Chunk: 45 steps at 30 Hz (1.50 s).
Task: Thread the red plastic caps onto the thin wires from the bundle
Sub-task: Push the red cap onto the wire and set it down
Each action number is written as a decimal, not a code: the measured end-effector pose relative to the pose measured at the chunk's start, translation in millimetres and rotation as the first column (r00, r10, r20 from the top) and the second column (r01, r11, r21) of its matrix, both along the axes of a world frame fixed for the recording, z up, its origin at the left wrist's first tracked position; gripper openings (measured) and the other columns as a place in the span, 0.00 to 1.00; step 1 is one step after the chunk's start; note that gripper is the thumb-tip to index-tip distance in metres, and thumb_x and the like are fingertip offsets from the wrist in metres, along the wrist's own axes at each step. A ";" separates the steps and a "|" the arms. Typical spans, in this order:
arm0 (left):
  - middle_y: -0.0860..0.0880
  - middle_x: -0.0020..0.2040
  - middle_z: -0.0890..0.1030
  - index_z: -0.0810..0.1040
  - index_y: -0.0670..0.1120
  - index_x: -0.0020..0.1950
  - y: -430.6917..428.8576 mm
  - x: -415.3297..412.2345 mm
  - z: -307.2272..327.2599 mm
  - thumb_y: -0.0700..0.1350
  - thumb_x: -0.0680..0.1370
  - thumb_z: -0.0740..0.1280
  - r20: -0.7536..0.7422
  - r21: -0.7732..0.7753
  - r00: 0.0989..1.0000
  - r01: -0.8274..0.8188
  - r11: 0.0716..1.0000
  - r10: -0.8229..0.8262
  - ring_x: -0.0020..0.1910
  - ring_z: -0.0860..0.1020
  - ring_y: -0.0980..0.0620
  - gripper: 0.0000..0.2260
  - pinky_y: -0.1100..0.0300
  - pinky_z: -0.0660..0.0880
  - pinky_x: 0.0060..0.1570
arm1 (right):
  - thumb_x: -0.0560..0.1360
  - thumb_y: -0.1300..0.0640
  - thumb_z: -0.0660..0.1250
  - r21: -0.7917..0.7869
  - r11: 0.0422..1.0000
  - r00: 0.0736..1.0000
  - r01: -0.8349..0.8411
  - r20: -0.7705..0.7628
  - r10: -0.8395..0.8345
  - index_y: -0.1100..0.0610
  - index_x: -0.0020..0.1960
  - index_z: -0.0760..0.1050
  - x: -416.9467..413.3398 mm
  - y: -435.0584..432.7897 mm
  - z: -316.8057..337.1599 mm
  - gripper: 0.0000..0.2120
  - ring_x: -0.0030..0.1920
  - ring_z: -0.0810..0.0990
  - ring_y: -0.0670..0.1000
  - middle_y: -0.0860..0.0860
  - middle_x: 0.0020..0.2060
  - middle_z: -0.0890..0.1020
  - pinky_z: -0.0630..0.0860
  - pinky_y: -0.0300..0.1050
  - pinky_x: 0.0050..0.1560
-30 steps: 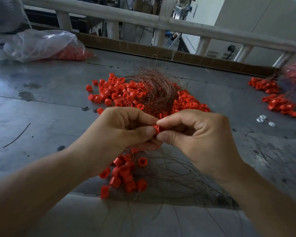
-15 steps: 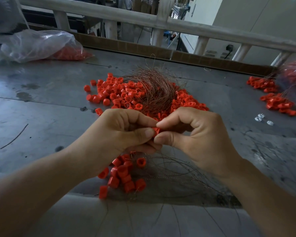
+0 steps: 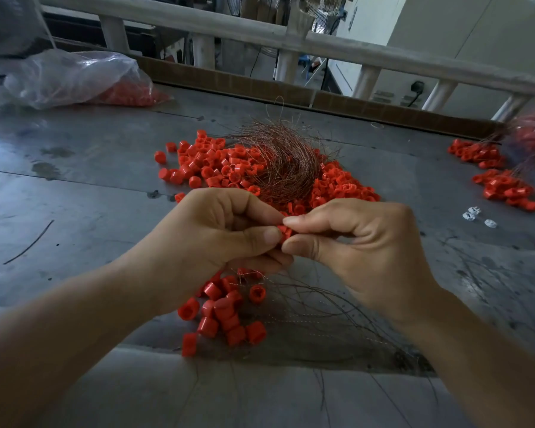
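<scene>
My left hand point(image 3: 217, 239) and my right hand point(image 3: 359, 251) meet above the metal table point(image 3: 84, 186), fingertips together. Between them sits a small red cap point(image 3: 284, 232), pinched by the thumb and forefinger of each hand. The wire in the pinch is too thin to make out. A tangled bundle of thin copper wires point(image 3: 286, 162) lies beyond the hands on a wide pile of loose red caps point(image 3: 217, 165). Below the hands, a cluster of caps on wires point(image 3: 226, 313) rests on the table, with thin strands point(image 3: 331, 316) trailing to the right.
A clear plastic bag point(image 3: 74, 78) holding red caps lies at the far left. More capped wires point(image 3: 501, 180) sit at the right edge beside several small white parts point(image 3: 476, 214). A loose dark wire point(image 3: 28, 242) lies at left. A railing point(image 3: 291, 38) borders the table's far side.
Both hands stay pinched together on the cap; they have shifted only slightly, and the view has drifted a little.
</scene>
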State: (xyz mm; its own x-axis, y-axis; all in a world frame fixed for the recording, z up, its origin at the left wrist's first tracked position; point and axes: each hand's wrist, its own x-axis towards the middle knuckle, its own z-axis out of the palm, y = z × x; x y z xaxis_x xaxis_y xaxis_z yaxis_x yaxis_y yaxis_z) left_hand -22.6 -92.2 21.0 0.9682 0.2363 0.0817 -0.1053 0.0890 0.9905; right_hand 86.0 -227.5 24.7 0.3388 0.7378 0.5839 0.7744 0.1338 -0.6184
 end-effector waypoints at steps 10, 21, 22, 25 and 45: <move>0.43 0.33 0.83 0.83 0.46 0.37 -0.2 1.0 -2.8 0.42 0.61 0.70 -0.015 0.022 1.000 -0.014 1.000 0.014 0.33 0.83 0.51 0.07 0.66 0.77 0.32 | 0.64 0.61 0.73 0.026 0.999 0.981 0.043 0.190 -0.047 0.63 0.43 0.82 -1.4 -0.1 -4.0 0.09 0.38 0.81 0.44 0.52 0.37 0.83 0.78 0.36 0.40; 0.41 0.34 0.82 0.73 0.44 0.55 7.6 -4.7 2.7 0.40 0.62 0.70 -0.143 -0.015 0.972 0.184 0.983 -0.185 0.33 0.83 0.46 0.22 0.62 0.78 0.31 | 0.63 0.50 0.72 -0.260 0.951 0.982 -0.168 -0.126 0.139 0.48 0.50 0.78 0.8 -3.6 3.8 0.16 0.41 0.78 0.40 0.44 0.38 0.80 0.73 0.31 0.43; 0.41 0.34 0.82 0.72 0.44 0.56 7.4 -5.0 2.0 0.39 0.63 0.70 -0.143 -0.016 0.972 0.186 0.983 -0.186 0.34 0.83 0.46 0.21 0.62 0.78 0.32 | 0.64 0.51 0.72 -0.273 0.947 0.984 -0.171 -0.089 0.152 0.49 0.50 0.79 0.6 -3.1 4.2 0.14 0.41 0.77 0.40 0.45 0.38 0.79 0.73 0.31 0.43; 0.40 0.36 0.83 0.72 0.45 0.57 7.3 -4.6 1.4 0.43 0.66 0.74 -0.081 -0.063 0.978 0.185 0.981 -0.190 0.36 0.83 0.46 0.21 0.61 0.79 0.34 | 0.66 0.54 0.70 -0.248 0.962 0.992 -0.118 0.003 0.122 0.54 0.45 0.80 1.0 -2.3 5.7 0.09 0.40 0.75 0.40 0.44 0.38 0.77 0.71 0.31 0.42; 0.44 0.37 0.83 0.78 0.52 0.53 4.6 -3.2 5.8 0.50 0.64 0.72 0.064 0.077 0.989 0.126 0.989 -0.131 0.34 0.82 0.49 0.18 0.62 0.77 0.32 | 0.61 0.48 0.73 -0.164 0.982 0.990 -0.095 -0.120 0.076 0.43 0.44 0.75 -6.6 -3.1 9.1 0.13 0.38 0.77 0.42 0.47 0.36 0.78 0.74 0.33 0.40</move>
